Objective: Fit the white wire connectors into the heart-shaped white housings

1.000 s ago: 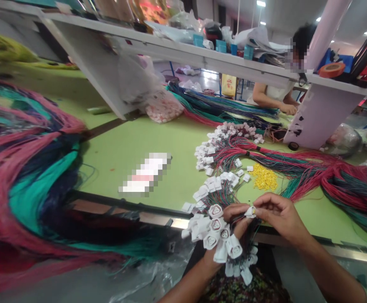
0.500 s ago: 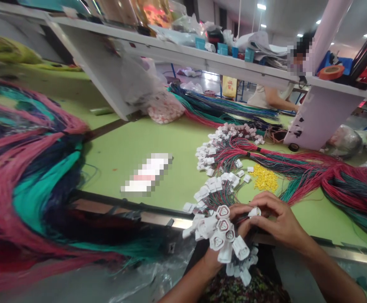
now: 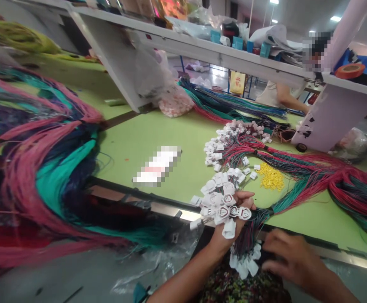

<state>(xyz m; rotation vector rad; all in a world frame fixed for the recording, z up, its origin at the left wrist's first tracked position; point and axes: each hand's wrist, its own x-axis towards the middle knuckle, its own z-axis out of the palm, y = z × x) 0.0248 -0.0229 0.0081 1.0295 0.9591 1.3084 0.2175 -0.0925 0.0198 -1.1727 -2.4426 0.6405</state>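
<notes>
My left hand (image 3: 245,202) is closed around a bunch of white plug connectors (image 3: 223,210) on thin wires, at the table's front edge. Their open ends face several ways, and they hide much of the palm. Lower down, more white connectors (image 3: 245,263) hang on dark and red wires over my lap. To the right of these, my right hand (image 3: 287,256) is slightly blurred, with fingers apart and nothing visible in it. Beyond my left hand, small yellow pieces (image 3: 271,176) lie in a pile beside the red, green and dark wire bundle (image 3: 297,166).
Another bundle of pink, teal and dark wires (image 3: 57,168) drapes over the table edge at left. A white shelf (image 3: 202,46) spans the back, with a bag of small pale parts (image 3: 175,101) below. A co-worker's arm (image 3: 286,94) shows behind it.
My right hand has let go of a single white connector and moved down and right, its fingers opening. My left hand still holds the bunch. The view has shifted slightly left.
</notes>
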